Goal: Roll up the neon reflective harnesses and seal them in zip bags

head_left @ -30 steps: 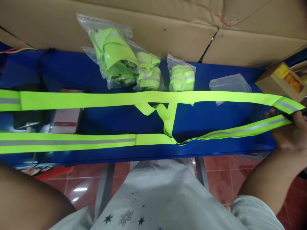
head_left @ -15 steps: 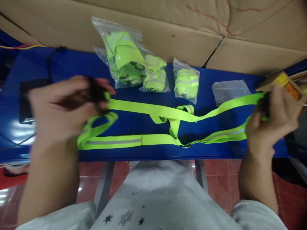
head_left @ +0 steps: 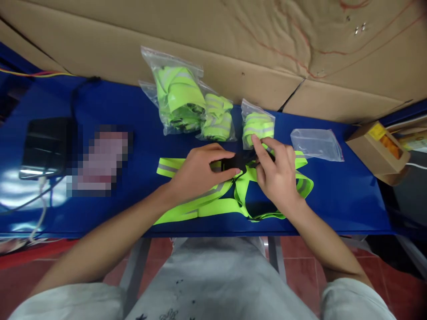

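Yellow-green straps with grey stripes (head_left: pixel 220 206) lie looped on the blue table under and around both hands. My left hand (head_left: pixel 200 171) pinches a black buckle part (head_left: pixel 236 165) between thumb and fingers at the middle of the straps. Just right of it, my right hand (head_left: pixel 278 173) is bent over another dark piece, closed on it; its fingers partly hide that piece. The two hands are close together, and whether the black parts are joined cannot be made out.
Bagged green straps (head_left: pixel 182 95) and a smaller bag (head_left: pixel 258 124) lie behind the hands. An empty clear bag (head_left: pixel 316 143) and a cardboard box (head_left: pixel 376 151) are at right. A black device (head_left: pixel 45 144) and a blurred-out object (head_left: pixel 103 160) are at left.
Both hands have come inward from the far sides to the middle, bringing the black parts close together. The strap, stretched between them before, now lies in slack loops.
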Motion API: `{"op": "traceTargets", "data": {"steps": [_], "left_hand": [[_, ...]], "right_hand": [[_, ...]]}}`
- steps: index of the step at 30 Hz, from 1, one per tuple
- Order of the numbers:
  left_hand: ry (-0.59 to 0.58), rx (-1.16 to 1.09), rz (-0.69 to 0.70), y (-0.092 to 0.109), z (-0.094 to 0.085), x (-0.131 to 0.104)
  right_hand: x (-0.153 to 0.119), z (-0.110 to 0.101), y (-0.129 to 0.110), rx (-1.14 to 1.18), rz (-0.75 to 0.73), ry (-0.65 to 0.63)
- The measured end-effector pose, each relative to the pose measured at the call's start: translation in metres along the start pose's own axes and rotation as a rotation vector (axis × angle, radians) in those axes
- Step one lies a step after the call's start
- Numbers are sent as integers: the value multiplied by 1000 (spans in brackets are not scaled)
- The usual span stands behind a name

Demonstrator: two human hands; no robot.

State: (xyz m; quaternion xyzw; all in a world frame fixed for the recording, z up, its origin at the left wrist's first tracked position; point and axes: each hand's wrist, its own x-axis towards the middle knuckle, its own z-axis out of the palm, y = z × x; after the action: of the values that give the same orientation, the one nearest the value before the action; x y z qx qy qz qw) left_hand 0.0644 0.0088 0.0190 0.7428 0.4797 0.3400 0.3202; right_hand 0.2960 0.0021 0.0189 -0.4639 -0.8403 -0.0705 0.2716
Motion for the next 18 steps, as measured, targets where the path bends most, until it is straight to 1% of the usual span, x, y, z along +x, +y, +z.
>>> {"op": "traceTargets", "data": {"steps": [3, 5, 7, 10, 15, 18], "left_hand": [[4, 15, 62, 1, 4, -4], [38, 20, 91, 2, 5, -5], [70, 11, 88, 4, 6, -6], [69, -6, 72, 6, 7, -7], [90, 44, 122, 4, 10, -10], [104, 66, 113, 3, 9, -10]], "right_hand": [[-3, 1, -1, 24, 35, -19], [-5, 0, -2, 18, 44, -23], [-5, 0, -3, 11, 48, -24], [-6, 1, -4, 21, 38, -26], [-8, 3, -5, 38, 15, -8], [-9, 4, -4, 13, 5, 10]]}}
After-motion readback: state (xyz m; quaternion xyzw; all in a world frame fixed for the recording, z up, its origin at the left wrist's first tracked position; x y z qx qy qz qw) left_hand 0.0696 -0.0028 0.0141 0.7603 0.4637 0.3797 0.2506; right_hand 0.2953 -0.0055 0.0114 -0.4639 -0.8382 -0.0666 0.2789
